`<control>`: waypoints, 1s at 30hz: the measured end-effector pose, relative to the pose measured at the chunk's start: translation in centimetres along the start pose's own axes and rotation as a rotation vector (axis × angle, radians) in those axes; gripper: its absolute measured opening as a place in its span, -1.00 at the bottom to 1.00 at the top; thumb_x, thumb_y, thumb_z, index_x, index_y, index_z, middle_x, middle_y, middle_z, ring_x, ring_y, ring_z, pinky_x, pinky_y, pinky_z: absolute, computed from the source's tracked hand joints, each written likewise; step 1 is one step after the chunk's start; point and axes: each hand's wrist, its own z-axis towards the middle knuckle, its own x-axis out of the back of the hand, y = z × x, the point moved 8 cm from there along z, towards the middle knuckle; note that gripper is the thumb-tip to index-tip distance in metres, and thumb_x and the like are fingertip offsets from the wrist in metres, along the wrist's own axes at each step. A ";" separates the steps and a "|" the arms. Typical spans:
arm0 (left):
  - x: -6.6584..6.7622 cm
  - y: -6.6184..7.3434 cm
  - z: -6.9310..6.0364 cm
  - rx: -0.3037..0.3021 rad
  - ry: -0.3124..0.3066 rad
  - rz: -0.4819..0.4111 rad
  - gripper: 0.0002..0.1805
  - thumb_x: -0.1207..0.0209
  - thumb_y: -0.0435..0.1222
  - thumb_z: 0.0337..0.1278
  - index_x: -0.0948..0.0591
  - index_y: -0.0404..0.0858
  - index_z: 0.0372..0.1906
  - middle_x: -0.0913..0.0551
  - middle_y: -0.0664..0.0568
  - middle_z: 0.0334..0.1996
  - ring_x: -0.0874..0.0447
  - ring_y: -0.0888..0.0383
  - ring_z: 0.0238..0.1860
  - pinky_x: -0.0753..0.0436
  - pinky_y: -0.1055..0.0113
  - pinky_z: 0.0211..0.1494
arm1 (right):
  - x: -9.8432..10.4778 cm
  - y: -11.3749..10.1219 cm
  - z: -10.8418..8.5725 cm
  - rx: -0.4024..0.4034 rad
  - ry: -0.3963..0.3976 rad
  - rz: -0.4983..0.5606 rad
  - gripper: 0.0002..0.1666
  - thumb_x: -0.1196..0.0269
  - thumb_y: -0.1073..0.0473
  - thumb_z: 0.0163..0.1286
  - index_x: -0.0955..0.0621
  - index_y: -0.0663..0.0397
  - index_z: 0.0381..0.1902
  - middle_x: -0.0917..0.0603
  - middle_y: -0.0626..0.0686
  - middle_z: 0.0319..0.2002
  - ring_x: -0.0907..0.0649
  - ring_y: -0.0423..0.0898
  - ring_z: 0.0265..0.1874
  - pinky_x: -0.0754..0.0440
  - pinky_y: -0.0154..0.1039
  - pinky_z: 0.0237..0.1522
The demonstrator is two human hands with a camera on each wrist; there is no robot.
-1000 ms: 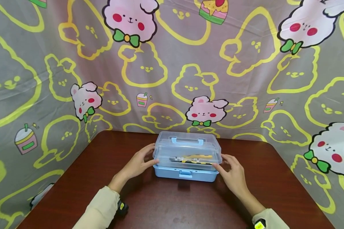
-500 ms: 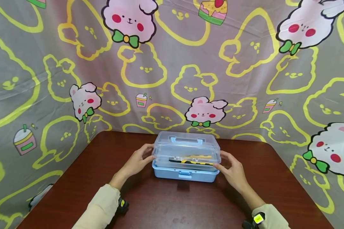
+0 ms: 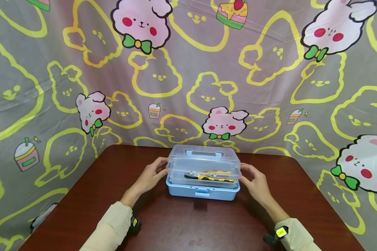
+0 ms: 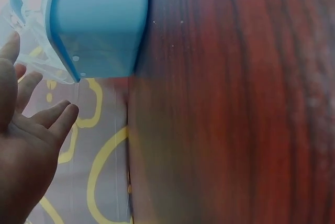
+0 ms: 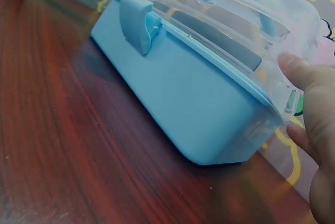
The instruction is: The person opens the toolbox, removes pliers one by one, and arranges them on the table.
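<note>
A toolbox with a light blue base (image 3: 183,190) and a clear lid (image 3: 204,159) stands on the table. The lid's front edge is raised above the base rim. My left hand (image 3: 150,178) holds the lid's left end, thumb in front. At the other end my right hand (image 3: 258,184) grips the lid, its thumb (image 5: 296,72) on the lid's front edge in the right wrist view. Through the clear plastic, yellow-and-black tools (image 3: 220,179) show on an inner tray; their kind is unclear. The blue front latch (image 3: 202,192) hangs undone from the base.
The dark red-brown table (image 3: 182,226) extends around the toolbox. Behind it and at both sides hangs a grey cloth (image 3: 176,104) with cartoon prints. Dark wrist devices sit at both cuffs, one at the right sleeve (image 3: 296,235).
The lid's front edge has risen slightly, and more of the tray and the tools shows under it. Both hands have shifted up a little with the lid.
</note>
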 end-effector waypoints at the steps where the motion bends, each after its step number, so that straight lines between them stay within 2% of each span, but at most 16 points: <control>1: 0.0 0.0 0.0 -0.001 0.001 0.002 -0.60 -0.25 -0.28 0.46 -0.52 -0.21 0.29 -0.55 -0.15 0.33 -0.42 -0.13 0.41 -0.40 -0.18 0.34 | 0.0 0.0 0.1 0.002 0.011 0.004 -0.59 -0.45 0.58 0.18 -0.65 0.45 0.00 -0.71 0.33 0.01 -0.68 0.25 0.01 -0.48 -0.47 0.11; 4: 0.1 0.0 0.1 -0.005 0.011 0.004 -0.60 -0.24 -0.29 0.47 -0.50 -0.23 0.30 -0.55 -0.18 0.33 -0.41 -0.15 0.42 -0.39 -0.19 0.34 | 0.0 0.1 0.4 0.016 0.039 0.016 -0.59 -0.44 0.59 0.18 -0.65 0.45 0.01 -0.73 0.30 -0.05 -0.69 0.21 -0.02 -0.52 -0.44 0.09; 11: 0.5 0.2 0.7 -0.025 0.032 0.022 -0.64 -0.24 -0.31 0.47 -0.50 -0.24 0.25 -0.58 -0.23 0.27 -0.47 -0.22 0.36 -0.44 -0.18 0.31 | -0.5 4.1 0.8 -0.007 0.068 0.077 -0.62 -0.44 0.54 0.23 -0.69 0.34 0.01 -0.74 0.21 -0.05 -0.69 0.19 0.00 -0.49 -0.48 0.09; 16: 0.7 0.4 1.2 -0.042 0.036 0.031 -0.70 -0.22 -0.32 0.49 -0.50 -0.22 0.20 -0.62 -0.24 0.21 -0.51 -0.24 0.32 -0.47 -0.19 0.28 | -0.6 5.0 1.3 -0.026 0.060 0.133 -0.65 -0.44 0.52 0.25 -0.68 0.33 0.00 -0.73 0.20 -0.05 -0.68 -0.17 0.02 -0.50 -0.47 0.10; 19: 0.8 0.7 1.4 -0.050 0.047 0.046 -0.74 -0.20 -0.31 0.50 -0.52 -0.22 0.17 -0.66 -0.22 0.16 -0.56 -0.23 0.28 -0.50 -0.19 0.24 | -0.7 4.8 1.6 -0.018 0.050 0.175 -0.66 -0.41 0.57 0.26 -0.67 0.38 -0.01 -0.72 0.24 -0.06 -0.66 -0.32 -0.01 -0.57 -0.43 0.04; 21: 0.9 0.9 1.6 -0.063 0.059 0.061 -0.78 -0.20 -0.31 0.51 -0.53 -0.22 0.13 -0.70 -0.19 0.08 -0.61 -0.20 0.22 -0.54 -0.18 0.20 | -0.8 4.5 1.8 -0.014 0.041 0.191 -0.67 -0.37 0.59 0.28 -0.65 0.40 0.00 -0.71 0.27 -0.06 -0.67 -0.35 -0.03 -0.60 -0.43 -0.03; 26: 0.9 1.2 2.1 -0.102 0.101 0.105 -0.87 -0.19 -0.34 0.51 -0.57 -0.22 0.03 -0.75 -0.11 -0.06 -0.69 -0.12 0.11 -0.61 -0.12 0.11 | -0.4 2.3 2.3 -0.008 0.031 0.185 -0.72 -0.33 0.58 0.33 -0.62 0.48 0.00 -0.69 0.34 -0.08 -0.70 -0.28 -0.06 -0.61 -0.46 -0.10; 30: 1.0 1.3 2.3 -0.110 0.125 0.107 -0.86 -0.19 -0.35 0.50 -0.56 -0.23 0.04 -0.75 -0.13 -0.05 -0.69 -0.14 0.12 -0.62 -0.12 0.10 | 0.0 0.7 2.6 -0.012 0.037 0.158 -0.72 -0.33 0.57 0.33 -0.61 0.50 -0.01 -0.69 0.35 -0.09 -0.71 -0.23 -0.08 -0.60 -0.47 -0.11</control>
